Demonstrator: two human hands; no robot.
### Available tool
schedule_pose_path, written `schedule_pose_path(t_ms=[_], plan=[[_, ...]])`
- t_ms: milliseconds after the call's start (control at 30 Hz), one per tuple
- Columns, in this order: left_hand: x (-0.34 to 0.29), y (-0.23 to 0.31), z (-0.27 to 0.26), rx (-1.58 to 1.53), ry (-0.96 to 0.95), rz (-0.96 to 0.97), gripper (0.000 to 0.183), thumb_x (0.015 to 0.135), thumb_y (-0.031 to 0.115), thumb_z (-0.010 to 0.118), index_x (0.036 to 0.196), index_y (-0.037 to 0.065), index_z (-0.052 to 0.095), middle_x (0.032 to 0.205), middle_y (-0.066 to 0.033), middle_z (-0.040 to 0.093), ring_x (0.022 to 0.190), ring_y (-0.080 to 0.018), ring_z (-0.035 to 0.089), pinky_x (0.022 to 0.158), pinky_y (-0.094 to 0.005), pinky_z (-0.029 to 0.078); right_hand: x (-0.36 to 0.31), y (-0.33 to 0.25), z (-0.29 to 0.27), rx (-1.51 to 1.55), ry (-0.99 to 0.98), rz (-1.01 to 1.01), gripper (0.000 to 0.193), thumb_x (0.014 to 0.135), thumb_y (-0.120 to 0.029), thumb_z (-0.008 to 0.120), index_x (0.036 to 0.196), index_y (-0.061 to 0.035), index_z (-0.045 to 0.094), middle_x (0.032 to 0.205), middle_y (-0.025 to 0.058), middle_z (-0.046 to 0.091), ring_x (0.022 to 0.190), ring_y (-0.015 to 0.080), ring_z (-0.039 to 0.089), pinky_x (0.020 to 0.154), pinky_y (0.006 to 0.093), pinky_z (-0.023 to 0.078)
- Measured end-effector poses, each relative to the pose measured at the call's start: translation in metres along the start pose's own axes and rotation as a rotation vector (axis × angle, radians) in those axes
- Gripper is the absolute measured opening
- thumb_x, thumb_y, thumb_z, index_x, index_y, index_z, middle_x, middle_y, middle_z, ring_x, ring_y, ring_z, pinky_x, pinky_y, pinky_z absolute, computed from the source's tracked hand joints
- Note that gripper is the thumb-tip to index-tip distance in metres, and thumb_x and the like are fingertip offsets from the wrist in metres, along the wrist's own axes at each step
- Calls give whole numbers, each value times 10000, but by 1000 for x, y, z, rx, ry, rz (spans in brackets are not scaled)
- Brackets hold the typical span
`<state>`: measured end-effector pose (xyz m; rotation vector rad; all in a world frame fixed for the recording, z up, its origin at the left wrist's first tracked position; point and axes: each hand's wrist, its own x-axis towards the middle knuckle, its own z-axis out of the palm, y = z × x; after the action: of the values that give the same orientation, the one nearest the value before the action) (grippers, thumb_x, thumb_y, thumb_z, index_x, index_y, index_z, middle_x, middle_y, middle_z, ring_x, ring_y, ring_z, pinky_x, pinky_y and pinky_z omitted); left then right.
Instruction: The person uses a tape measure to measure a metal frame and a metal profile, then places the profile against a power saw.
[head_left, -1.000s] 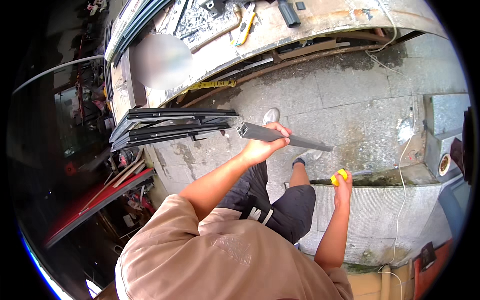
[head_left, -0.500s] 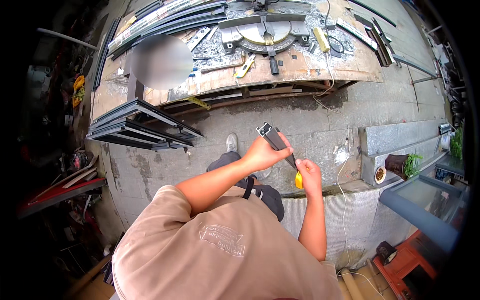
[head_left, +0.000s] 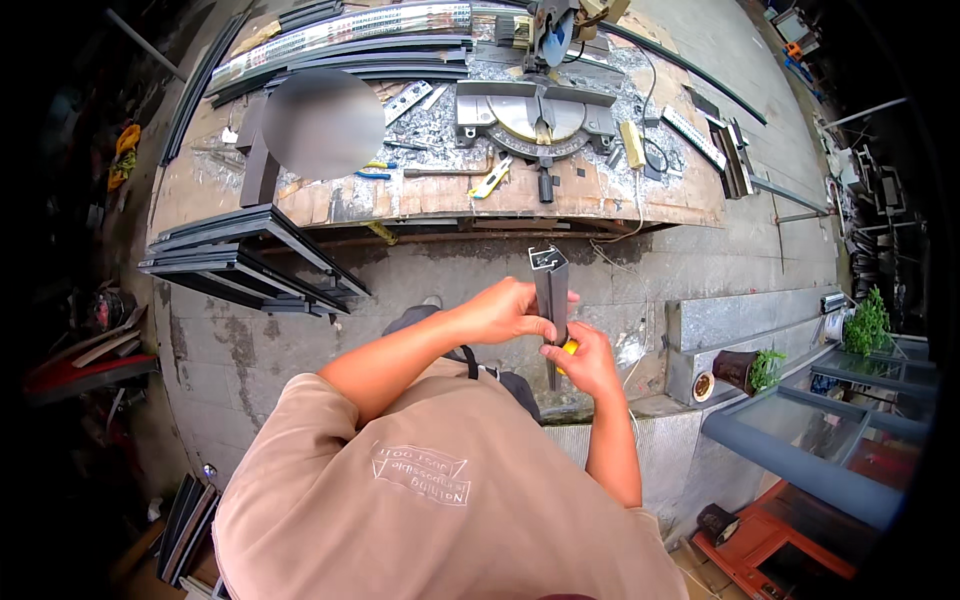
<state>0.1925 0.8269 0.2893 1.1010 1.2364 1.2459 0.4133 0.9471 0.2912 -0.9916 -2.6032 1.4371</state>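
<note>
A dark grey hollow metal profile [head_left: 551, 300] stands nearly upright in front of my body, its cut open end at the top. My left hand [head_left: 508, 312] is closed around it, thumb across the near face. Lower down, my right hand [head_left: 588, 360] is closed on a small yellow object [head_left: 569, 348] against the profile's right side. Fingers cover most of that yellow object, so its kind cannot be made out. The right thumb touches the profile.
Ahead is a wooden workbench [head_left: 420, 208] strewn with metal shavings. It carries a mitre saw [head_left: 540, 120], a yellow utility knife [head_left: 491, 178] and long profiles [head_left: 400, 62]. Dark frames [head_left: 240, 262] lean at its left front. A low stone step [head_left: 740, 312] lies right.
The profile has swung from a slant to nearly upright. My right hand has shifted up and left along it, covering more of the yellow object. The view has shifted, showing more of the saw.
</note>
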Motion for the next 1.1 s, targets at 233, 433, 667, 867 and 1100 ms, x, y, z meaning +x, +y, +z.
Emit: schedule_pose_path(t_ms=[233, 433, 667, 867, 1100], plan=[[-22, 13, -58, -63, -3, -65, 554, 1015, 224, 781, 1496, 48, 571, 1338, -146, 764, 1158, -201, 743, 985, -380, 574, 16, 2, -11, 94, 445, 114, 345, 931, -287, 853, 1095, -2, 749, 963, 104, 746, 855, 214, 689, 820, 359, 553], [-33, -14, -100, 85, 201, -206, 308, 1097, 223, 678, 1324, 25, 614, 1188, -86, 758, 1109, -155, 688, 980, -366, 559, -7, 71, -114, 250, 1031, 182, 370, 1101, -327, 676, 1136, 40, 713, 1036, 90, 745, 954, 187, 692, 876, 345, 552], [-46, -36, -132, -141, 497, -117, 204, 1137, 237, 618, 1260, 75, 596, 1142, -37, 711, 1143, -151, 657, 1017, -358, 517, -85, 129, -185, 1073, 1215, 231, 464, 1093, -472, 651, 1246, -35, 632, 1204, 123, 726, 1033, 236, 719, 829, 397, 602], [-37, -26, -140, -157, 498, -3, 294, 1136, 244, 621, 1373, 81, 560, 1095, 13, 595, 1127, -151, 653, 1028, -359, 512, -85, 180, -133, 1402, 1110, 487, 417, 1095, -523, 603, 1139, -114, 672, 1049, 36, 753, 635, 173, 597, 556, 304, 488], [-34, 14, -126, -335, 376, 119, 942, 834, 479, 947, 1557, 76, 498, 1071, 29, 599, 1064, -127, 634, 1009, -339, 531, -61, 188, -60, 1651, 943, 749, 464, 1061, -551, 624, 919, -112, 664, 731, 48, 621, 593, 206, 550, 577, 325, 485]])
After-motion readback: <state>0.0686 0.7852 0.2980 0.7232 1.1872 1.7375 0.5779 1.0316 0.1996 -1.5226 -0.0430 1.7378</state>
